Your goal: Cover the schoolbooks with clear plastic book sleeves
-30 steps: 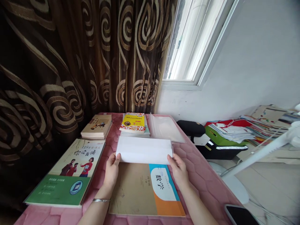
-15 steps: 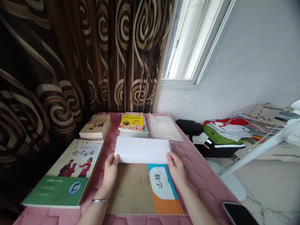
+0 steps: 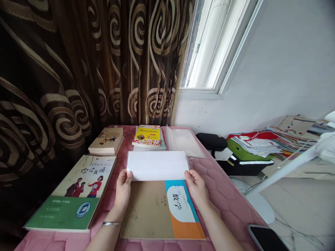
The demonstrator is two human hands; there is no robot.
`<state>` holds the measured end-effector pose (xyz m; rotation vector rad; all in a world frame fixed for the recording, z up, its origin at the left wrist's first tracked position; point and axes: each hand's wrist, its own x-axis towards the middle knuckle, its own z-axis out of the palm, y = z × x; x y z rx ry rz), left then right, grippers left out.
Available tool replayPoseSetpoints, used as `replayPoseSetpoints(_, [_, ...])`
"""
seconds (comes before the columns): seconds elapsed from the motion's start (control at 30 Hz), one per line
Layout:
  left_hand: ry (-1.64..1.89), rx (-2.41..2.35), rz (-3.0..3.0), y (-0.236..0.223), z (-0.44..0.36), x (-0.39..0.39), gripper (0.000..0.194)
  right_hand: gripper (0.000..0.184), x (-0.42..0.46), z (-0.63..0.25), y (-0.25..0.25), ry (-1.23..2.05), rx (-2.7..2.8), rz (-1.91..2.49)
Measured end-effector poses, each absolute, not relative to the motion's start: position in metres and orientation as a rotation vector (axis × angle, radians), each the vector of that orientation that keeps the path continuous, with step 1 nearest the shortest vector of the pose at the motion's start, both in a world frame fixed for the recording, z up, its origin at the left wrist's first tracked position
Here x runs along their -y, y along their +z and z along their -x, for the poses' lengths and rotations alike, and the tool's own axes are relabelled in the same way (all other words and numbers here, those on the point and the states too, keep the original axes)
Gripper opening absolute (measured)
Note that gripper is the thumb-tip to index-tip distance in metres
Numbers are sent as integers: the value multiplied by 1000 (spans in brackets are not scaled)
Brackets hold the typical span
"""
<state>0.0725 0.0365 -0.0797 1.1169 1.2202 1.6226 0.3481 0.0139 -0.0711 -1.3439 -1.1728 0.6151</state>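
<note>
Both hands hold a white sheet [image 3: 157,166] by its lower corners, with clear plastic showing along its side edges. My left hand [image 3: 123,186] pinches the left corner, thumb on top, and wears a silver bangle on its wrist. On the opposite corner, my right hand [image 3: 195,184] is closed in the same kind of grip. Below the sheet a textbook [image 3: 149,211] with a brown, blue and orange cover lies flat between my forearms. The sheet hides the far edge of the book, so I cannot tell whether the two are joined.
To the left lie a large green-and-beige book [image 3: 70,195] and a stack of tan books [image 3: 106,141]. A yellow book [image 3: 147,135] tops a pile at the back, beside clear plastic covers [image 3: 184,142]. A phone [image 3: 267,237] rests at the right edge; a white fan [image 3: 282,170] stands beyond.
The white sheet has shifted slightly to the left and up, its right end most visibly. My hands keep their grip on its corners.
</note>
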Motion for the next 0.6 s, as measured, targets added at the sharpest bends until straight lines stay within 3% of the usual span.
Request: replayPoseSetpoints(0.6, [1622,-1220,-1069,-80,-76,-36,43,40,-20,-352,-85,575,1136,1378])
